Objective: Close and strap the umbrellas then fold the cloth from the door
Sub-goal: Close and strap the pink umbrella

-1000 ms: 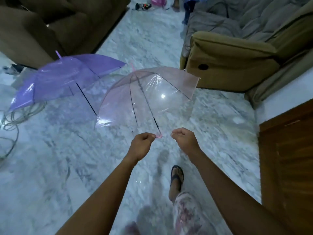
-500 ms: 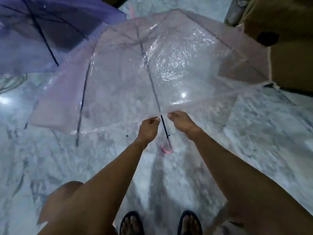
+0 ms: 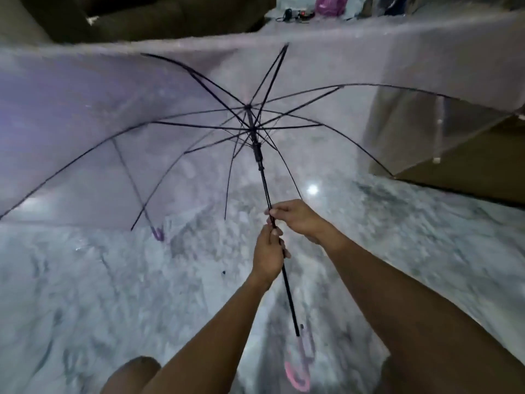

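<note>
Head view: we are now raising umbrella off floor, left hand and right hand both wrapping shaft; canopy still spread, closing only starting.

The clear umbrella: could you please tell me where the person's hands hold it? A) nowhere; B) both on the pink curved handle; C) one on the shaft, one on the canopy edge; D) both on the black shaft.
D: the left hand and right hand both grip the black shaft, the right one higher, and the pink handle hangs free below them.
</note>
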`<state>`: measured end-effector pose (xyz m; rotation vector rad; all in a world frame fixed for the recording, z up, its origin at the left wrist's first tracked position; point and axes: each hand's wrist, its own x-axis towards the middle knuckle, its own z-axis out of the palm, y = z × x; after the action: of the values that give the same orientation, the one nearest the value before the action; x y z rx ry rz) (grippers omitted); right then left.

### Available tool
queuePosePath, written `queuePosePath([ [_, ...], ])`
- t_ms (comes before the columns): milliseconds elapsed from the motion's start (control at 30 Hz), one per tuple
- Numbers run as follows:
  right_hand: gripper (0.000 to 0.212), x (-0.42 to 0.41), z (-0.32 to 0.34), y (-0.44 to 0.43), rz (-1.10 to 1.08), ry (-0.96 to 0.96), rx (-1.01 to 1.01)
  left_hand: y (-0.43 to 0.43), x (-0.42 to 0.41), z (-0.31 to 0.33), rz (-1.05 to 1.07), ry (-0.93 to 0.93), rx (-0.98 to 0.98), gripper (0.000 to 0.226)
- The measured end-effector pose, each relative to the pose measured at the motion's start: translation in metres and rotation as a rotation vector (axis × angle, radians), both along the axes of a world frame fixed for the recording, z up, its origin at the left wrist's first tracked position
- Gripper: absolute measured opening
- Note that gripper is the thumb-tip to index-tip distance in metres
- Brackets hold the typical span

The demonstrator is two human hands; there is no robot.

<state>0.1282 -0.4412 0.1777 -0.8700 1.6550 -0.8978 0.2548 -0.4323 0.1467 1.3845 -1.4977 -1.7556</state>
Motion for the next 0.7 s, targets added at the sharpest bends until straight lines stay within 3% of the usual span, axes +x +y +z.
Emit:
queuePosePath([
  [300,0.013,-0.012,0.261,0.075,-0.212,-0.039,0.132,0.042,-0.007,0.286,-0.220,-0.120,0.228,0.023],
  [500,0.012,-0.035,0.410,0.113,-0.440,-0.048,0.063,0.039,-0.036,0.462,-0.329,-0.091,0.509,0.031],
  [700,0.016,-0.046,0.516,0.124,-0.687,-0.002,-0.086,0.029,-0.060,0.572,-0.459,-0.100,0.128,0.020],
])
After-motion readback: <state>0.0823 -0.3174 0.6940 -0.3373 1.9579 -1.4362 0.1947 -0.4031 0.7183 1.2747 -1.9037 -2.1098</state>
